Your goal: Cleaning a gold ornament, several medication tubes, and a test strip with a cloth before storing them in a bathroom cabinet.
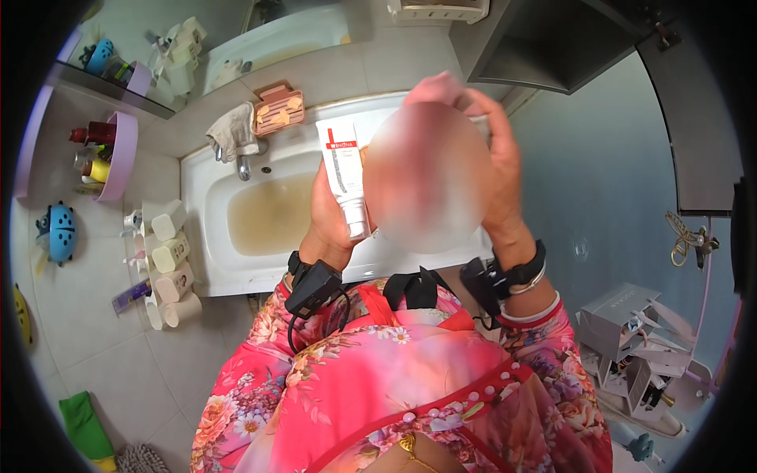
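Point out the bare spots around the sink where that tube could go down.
The sink rim is bare along its front edge, below the basin, and along its left edge. The back rim by the tap and cloth is crowded. The left hand holds the white tube.

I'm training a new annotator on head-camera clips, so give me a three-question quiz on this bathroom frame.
1. True or false: the left hand holds a white tube with its cap pointing down.
2. Multiple choice: what hangs over the tap at the back of the sink? A) a grey cloth B) a blue towel C) a sponge
3. Fill in: the right hand is raised beside a ______ patch that hides whatever it touches.

Key
1. True.
2. A, the grey cloth.
3. Blurred; whether that hand grips anything cannot be told.
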Motion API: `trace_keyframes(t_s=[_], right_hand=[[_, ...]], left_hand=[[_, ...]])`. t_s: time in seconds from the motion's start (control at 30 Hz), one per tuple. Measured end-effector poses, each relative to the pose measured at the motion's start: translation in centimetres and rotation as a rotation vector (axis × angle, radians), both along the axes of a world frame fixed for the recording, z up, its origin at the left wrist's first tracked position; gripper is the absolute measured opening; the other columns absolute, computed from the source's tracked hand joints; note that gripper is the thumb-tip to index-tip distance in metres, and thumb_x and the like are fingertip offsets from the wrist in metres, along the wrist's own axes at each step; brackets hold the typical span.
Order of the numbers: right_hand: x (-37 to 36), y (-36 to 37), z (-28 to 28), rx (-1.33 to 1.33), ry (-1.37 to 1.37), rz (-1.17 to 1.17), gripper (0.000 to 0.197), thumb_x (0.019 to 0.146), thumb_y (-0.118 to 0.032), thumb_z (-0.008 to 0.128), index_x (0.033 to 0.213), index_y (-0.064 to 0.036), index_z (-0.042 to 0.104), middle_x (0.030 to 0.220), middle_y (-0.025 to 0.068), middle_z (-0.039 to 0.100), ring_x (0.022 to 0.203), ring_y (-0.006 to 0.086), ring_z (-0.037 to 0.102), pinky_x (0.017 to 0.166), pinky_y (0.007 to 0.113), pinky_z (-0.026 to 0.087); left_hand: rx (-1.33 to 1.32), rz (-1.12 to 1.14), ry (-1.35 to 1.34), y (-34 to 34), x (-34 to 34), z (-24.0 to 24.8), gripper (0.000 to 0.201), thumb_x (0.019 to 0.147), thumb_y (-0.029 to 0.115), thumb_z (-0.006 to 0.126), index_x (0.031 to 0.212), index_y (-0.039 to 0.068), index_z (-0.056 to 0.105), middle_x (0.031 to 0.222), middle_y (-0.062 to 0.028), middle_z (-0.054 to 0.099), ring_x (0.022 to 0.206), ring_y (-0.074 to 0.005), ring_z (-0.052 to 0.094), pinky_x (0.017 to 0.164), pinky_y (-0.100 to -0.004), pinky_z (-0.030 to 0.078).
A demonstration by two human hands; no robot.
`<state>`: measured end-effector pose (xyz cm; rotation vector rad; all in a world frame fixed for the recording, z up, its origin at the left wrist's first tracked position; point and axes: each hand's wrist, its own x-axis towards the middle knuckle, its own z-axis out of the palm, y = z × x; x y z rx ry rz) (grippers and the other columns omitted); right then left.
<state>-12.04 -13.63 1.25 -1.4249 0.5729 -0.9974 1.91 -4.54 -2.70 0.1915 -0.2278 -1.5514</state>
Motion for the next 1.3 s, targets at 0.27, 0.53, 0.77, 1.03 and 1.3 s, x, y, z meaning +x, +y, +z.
trace_keyframes(t_s=[0.27, 0.53, 0.77, 1.03, 1.3], right_hand=[[4.3, 3.1, -2.9, -0.78, 0.324, 0.018, 0.04, 0.071, -0.015, 0.068, 0.108, -0.0138, 0.054, 0.111, 0.0096, 0.047, 0.103, 0.0308, 0.041, 0.09, 0.04, 0.034], [5.2, 0.3, -3.2, -0.915, 0.498, -0.125, 0.034, 0.072, -0.015, 0.068, 0.104, -0.0128, 0.056, 0.101, 0.0065, 0.05, 0.092, 0.0278, 0.047, 0.078, 0.038, 0.041], [3.7, -0.2, -4.1, -0.901, 0.548, -0.127, 0.03, 0.07, -0.012, 0.068, 0.098, -0.0122, 0.058, 0.099, 0.0088, 0.051, 0.088, 0.029, 0.049, 0.073, 0.038, 0.045], [1.5, -1.0, -2.5, -0.54, 0.315, -0.183, 0.033, 0.07, -0.01, 0.068, 0.101, -0.0094, 0.059, 0.098, 0.011, 0.052, 0.096, 0.027, 0.051, 0.077, 0.036, 0.046], [2.4, 4.8, -1.8, -0.77, 0.265, 0.133, 0.046, 0.064, -0.01, 0.072, 0.106, -0.0133, 0.055, 0.111, 0.0103, 0.045, 0.103, 0.0337, 0.044, 0.089, 0.041, 0.039]], left_hand=[[0.105, -0.092, 0.013, 0.9, -1.0, -3.3, 0.055, 0.093, 0.047, 0.027, 0.127, 0.005, 0.04, 0.124, -0.0132, 0.048, 0.112, -0.0289, 0.049, 0.092, -0.0428, 0.044], [0.258, -0.126, 0.002, 0.8, -2.3, -2.0, 0.055, 0.093, 0.049, 0.024, 0.13, 0.012, 0.039, 0.129, -0.0092, 0.046, 0.12, -0.0262, 0.042, 0.097, -0.0496, 0.035], [0.151, 0.006, 0.129, 1.3, -2.2, -1.6, 0.062, 0.089, 0.054, 0.034, 0.133, 0.012, 0.03, 0.138, -0.0141, 0.03, 0.127, -0.0327, 0.031, 0.099, -0.0549, 0.029], [0.247, -0.008, 0.078, 1.0, -0.6, -2.8, 0.046, 0.081, 0.02, 0.04, 0.121, -0.003, 0.042, 0.113, -0.0192, 0.055, 0.11, -0.0328, 0.05, 0.085, -0.0523, 0.045], [0.291, 0.467, -1.079, 2.6, -0.6, -0.9, 0.022, 0.087, 0.019, 0.045, 0.104, 0.004, 0.045, 0.096, -0.0062, 0.051, 0.086, -0.0176, 0.054, 0.073, -0.0302, 0.05]])
